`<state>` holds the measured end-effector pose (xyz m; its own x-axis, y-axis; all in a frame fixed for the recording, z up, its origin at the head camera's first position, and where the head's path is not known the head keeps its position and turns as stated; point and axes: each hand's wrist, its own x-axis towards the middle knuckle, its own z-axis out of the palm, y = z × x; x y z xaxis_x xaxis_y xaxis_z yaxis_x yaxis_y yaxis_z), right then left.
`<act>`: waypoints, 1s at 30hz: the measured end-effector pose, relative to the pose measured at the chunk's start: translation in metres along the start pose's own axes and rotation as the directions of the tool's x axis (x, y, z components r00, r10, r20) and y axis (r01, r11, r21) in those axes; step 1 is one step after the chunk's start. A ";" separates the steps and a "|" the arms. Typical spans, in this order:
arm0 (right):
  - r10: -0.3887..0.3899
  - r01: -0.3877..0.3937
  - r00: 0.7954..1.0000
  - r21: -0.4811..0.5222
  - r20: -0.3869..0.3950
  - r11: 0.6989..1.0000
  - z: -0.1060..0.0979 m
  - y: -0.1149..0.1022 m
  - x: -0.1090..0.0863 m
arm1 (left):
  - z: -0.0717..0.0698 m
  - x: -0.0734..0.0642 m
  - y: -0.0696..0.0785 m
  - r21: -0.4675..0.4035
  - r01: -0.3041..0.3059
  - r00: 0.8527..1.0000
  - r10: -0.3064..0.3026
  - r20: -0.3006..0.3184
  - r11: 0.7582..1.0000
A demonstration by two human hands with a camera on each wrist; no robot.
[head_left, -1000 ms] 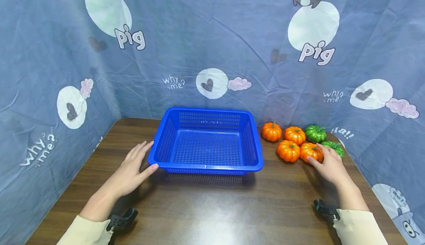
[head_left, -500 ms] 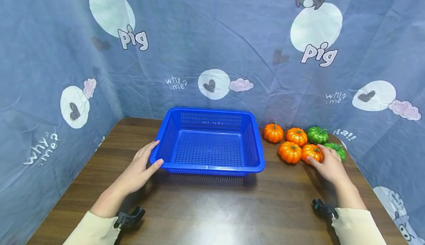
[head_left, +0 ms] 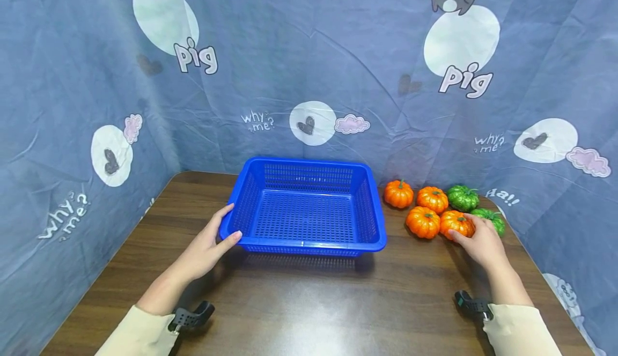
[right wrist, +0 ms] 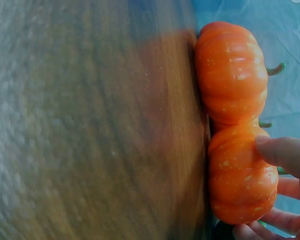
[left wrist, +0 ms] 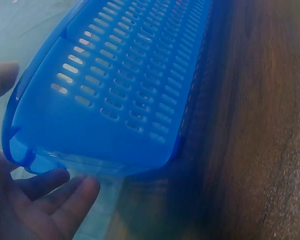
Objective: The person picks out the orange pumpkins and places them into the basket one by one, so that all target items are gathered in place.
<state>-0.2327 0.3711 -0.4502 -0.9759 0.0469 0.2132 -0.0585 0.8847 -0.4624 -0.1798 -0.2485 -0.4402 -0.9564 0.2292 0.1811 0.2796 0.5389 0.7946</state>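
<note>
My left hand (head_left: 205, 249) grips the near left corner of a blue perforated plastic basket (head_left: 301, 244). In the left wrist view, the thumb (left wrist: 2, 80) lies over the rim and the other fingers (left wrist: 70, 205) reach under it, against the basket's outer wall (left wrist: 105, 125). On the right, my right hand (head_left: 484, 246) holds a small orange pumpkin (head_left: 456, 224) that sits on the table. Its thumb (right wrist: 282, 152) presses the near side while the fingers curl round the right side, partly hidden. Another orange pumpkin (right wrist: 232, 75) touches the held one in the right wrist view.
More orange pumpkins (head_left: 398, 193) and green pumpkins (head_left: 463, 198) cluster right of the basket, at the back of the brown wooden table (head_left: 309, 302). A blue printed cloth (head_left: 270, 66) hangs behind and along both sides.
My left hand has moved right and closed round the basket's rim. My right hand stays at the orange pumpkin, its thumb slightly closer against it. The view has shifted slightly.
</note>
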 end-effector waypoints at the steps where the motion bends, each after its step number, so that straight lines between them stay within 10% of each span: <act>1: 0.000 0.000 1.000 0.001 -0.003 1.000 0.000 -0.001 0.000 | 0.000 0.000 0.000 -0.022 0.002 1.000 -0.002 0.003 1.000; 30: 0.039 -0.040 0.996 -0.009 -0.084 0.999 -0.010 -0.009 -0.003 | 0.000 0.000 0.006 -0.161 0.059 0.998 -0.057 0.016 0.985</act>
<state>-0.2274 0.3674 -0.4383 -0.9563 0.1199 0.2667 -0.0178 0.8864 -0.4625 -0.1779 -0.2450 -0.4359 -0.9692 0.2116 0.1263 0.2059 0.4139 0.8867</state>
